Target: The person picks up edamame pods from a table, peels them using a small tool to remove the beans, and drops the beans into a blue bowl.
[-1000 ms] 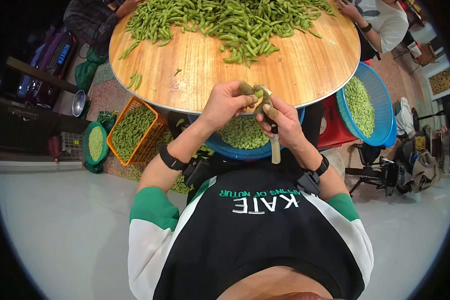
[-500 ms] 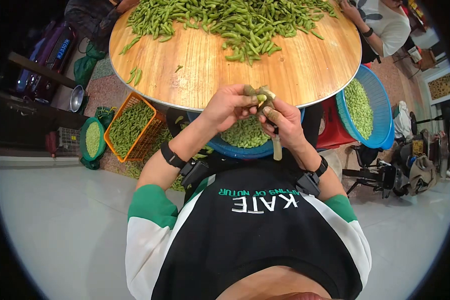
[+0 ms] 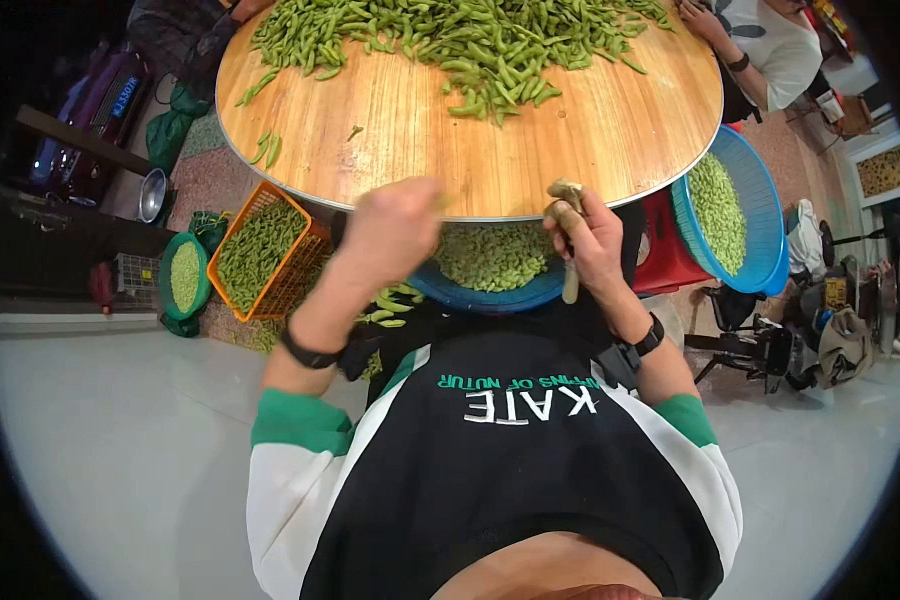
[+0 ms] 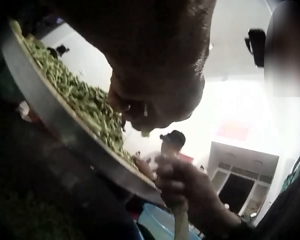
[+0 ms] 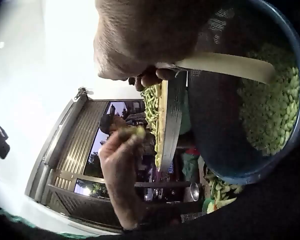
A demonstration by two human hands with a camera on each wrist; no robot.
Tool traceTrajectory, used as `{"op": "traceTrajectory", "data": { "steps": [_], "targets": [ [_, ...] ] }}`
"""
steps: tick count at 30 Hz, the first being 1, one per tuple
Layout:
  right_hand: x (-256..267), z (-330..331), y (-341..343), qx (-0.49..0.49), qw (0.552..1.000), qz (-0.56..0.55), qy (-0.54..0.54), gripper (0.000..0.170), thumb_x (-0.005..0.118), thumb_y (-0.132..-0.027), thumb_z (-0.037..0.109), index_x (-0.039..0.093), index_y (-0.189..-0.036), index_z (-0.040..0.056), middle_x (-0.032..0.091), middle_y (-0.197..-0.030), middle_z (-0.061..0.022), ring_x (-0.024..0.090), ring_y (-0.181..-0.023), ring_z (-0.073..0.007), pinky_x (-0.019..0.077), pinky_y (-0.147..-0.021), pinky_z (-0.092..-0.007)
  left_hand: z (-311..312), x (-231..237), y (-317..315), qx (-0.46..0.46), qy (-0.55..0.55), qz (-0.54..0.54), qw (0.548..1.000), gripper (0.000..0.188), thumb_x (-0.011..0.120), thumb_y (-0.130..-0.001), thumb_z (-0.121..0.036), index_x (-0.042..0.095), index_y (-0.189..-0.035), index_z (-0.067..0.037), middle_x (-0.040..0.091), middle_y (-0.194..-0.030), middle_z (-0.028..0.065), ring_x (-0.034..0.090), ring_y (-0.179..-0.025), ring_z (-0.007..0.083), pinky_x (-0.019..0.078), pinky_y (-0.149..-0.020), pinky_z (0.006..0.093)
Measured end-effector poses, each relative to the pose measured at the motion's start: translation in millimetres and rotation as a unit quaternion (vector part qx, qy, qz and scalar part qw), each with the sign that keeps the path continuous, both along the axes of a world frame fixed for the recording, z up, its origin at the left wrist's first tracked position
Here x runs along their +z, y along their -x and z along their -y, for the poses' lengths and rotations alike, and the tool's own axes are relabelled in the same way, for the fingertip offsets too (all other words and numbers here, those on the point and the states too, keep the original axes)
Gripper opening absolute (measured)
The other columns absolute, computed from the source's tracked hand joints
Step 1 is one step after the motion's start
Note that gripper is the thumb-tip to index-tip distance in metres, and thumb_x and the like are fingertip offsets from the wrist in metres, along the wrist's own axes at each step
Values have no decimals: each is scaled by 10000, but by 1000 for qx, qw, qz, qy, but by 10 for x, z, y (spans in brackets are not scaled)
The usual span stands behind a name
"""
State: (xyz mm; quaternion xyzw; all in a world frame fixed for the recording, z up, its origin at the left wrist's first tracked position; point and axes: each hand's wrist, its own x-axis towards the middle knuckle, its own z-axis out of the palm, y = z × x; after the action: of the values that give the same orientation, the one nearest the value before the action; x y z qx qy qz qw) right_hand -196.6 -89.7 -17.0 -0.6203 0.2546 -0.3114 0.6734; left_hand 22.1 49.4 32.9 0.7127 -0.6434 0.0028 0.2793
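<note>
Blurred and away from the right hand, my left hand [image 3: 395, 225] is over the near table edge, its fingers curled. The right wrist view shows the left hand [image 5: 121, 167] pinching a small yellow-green piece [image 5: 141, 132], perhaps a pod. My right hand [image 3: 592, 240] grips a tool whose pale handle [image 3: 570, 284] points down toward my body; its other end is hidden by the fingers. The blue basin [image 3: 490, 303] of shelled green beans [image 3: 490, 256] lies below and between the hands. Green pods [image 3: 490, 50] are heaped across the table's far side.
The round wooden table [image 3: 390, 150] has a metal rim. An orange crate [image 3: 232, 298] of pods and a green basin [image 3: 203, 285] stand at left. At right are a blue basket [image 3: 760, 220] of beans and a red stool [image 3: 665, 245]. Two people sit across.
My left hand has moved left, away from the right hand, where both had been together around a green pod. The right hand has shifted slightly right with the tool still gripped.
</note>
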Motion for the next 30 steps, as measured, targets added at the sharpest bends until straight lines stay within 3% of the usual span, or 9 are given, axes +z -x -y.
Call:
{"op": "traceTrajectory", "data": {
  "steps": [3,5,7,15,18,19,20,23,30],
  "targets": [
    [14,53,85,3,1000,-3,-10,247,511,-963,129,542,-1175,7,597,-784,-23,461,-542,-30,352,-460,-170,-343,258,-341,149,-308,170,924,164,586,-838,-180,658,-877,-38,651,-779,215,649,-737,365,515,-661,462],
    [28,52,24,20,1000,2,-19,250,521,-959,142,545,-1170,12,592,-771,-9,455,-559,-23,362,-486,-170,-319,301,-453,107,-140,222,959,173,574,-856,-173,649,-858,-17,640,-842,217,633,-806,351,503,-725,444],
    [47,21,-57,37,999,-5,-4,250,517,-962,145,545,-1174,16,591,-771,-6,447,-560,-19,355,-487,-168,32,169,-518,55,-39,22,998,147,565,-854,-134,632,-886,-7,614,-883,217,602,-855,357,483,-770,434],
    [57,-33,-148,81,996,-22,-26,267,477,-981,170,536,-1191,16,588,-770,-7,451,-562,-30,358,-475,-175,1238,-485,-487,75,34,89,993,114,565,-816,-79,611,-906,-29,581,-891,198,573,-873,405,475,-779,468],
    [58,7,-142,91,991,24,-93,285,444,-990,183,523,-1204,11,574,-789,-24,449,-569,-44,360,-461,-182,1141,-423,-418,68,77,79,992,99,594,-826,-69,616,-910,-23,613,-836,145,614,-779,302,502,-697,395],
    [89,26,-167,86,991,30,-93,285,444,-990,183,523,-1204,11,574,-789,-24,449,-569,-44,360,-461,-182,1036,-250,-330,36,6,-191,981,89,611,-836,-67,620,-908,-15,618,-801,109,602,-713,221,489,-635,333],
    [128,17,-191,88,988,45,-121,295,434,-992,182,510,-1221,12,563,-798,-31,447,-571,-54,361,-455,-186,919,-158,-235,3,-70,-448,891,83,628,-846,-65,624,-905,-7,624,-766,74,591,-647,140,477,-572,271],
    [133,7,-242,103,977,66,-174,298,424,-992,173,491,-1240,21,546,-808,-40,443,-570,-72,361,-448,-191,738,-154,54,-74,-26,-593,801,106,676,-859,-122,646,-883,-23,603,-688,-7,505,-554,37,388,-487,178],
    [190,-61,-199,159,948,124,-247,263,429,-993,162,487,-1223,47,542,-830,-44,436,-565,-89,353,-441,-201,631,-188,174,-80,-95,-652,748,55,666,-850,-79,654,-867,-28,615,-695,-1,507,-550,31,362,-465,166]
  ]
}}
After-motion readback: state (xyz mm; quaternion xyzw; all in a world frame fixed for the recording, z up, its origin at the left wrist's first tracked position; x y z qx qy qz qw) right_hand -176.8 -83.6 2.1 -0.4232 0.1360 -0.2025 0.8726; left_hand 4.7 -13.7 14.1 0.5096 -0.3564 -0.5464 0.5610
